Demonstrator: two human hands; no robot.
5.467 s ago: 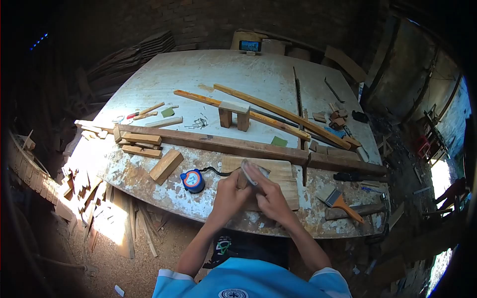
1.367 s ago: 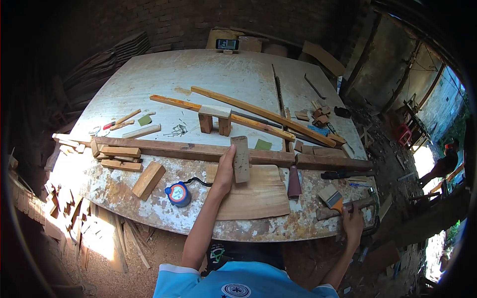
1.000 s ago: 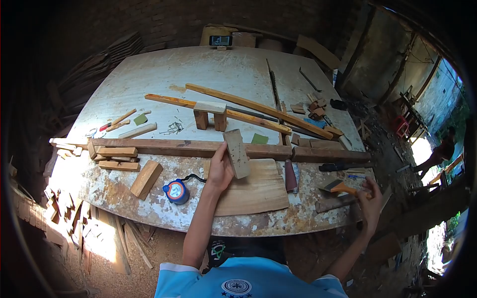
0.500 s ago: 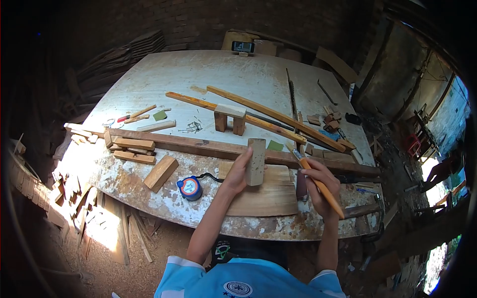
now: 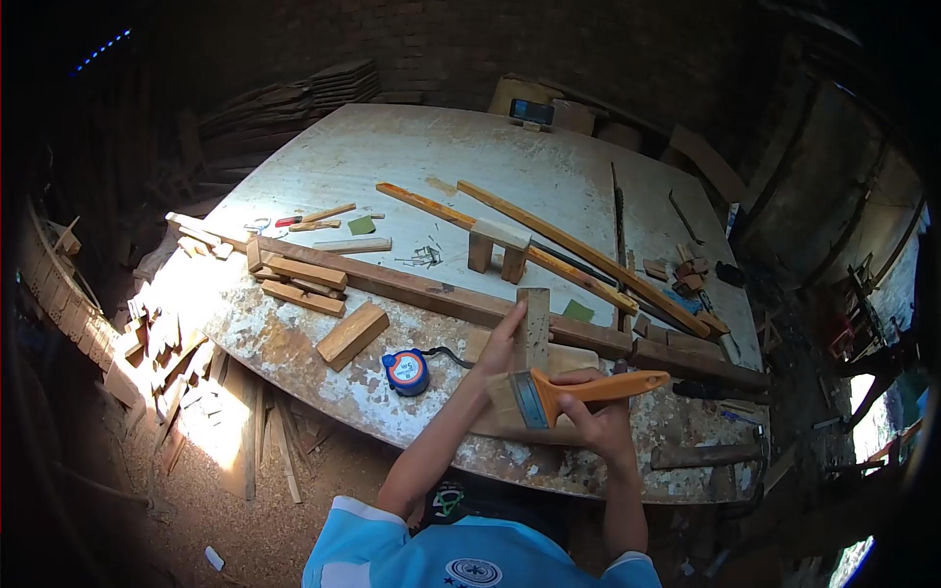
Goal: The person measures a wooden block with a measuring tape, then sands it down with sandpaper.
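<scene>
My left hand [image 5: 498,351] is closed around a flat wooden block [image 5: 533,323], held upright over the front of the workbench. In my right hand [image 5: 602,423] is a wide paintbrush [image 5: 619,385] with an orange handle, gripped near its metal band. The brush lies sideways, its pale bristles pointing left and overlapping the block's lower end and my left wrist in this view. Beneath both hands rests a thin wooden board [image 5: 520,428]. Left of my left hand is a blue tape measure [image 5: 406,372], with a rectangular wood block [image 5: 353,335] beyond it.
A long dark beam [image 5: 421,294] crosses the workbench [image 5: 323,176]. Behind it, a small wooden piece with two legs [image 5: 500,235] stands over an orange-stained strip [image 5: 421,204]. Short wood sticks [image 5: 304,284] are stacked at left; a hammer-like handle [image 5: 708,456] lies at right.
The brush has turned from bristles pointing away to lying sideways, bristles left, and has come over to the block. My right hand moved left and nearer. The camera view shifted.
</scene>
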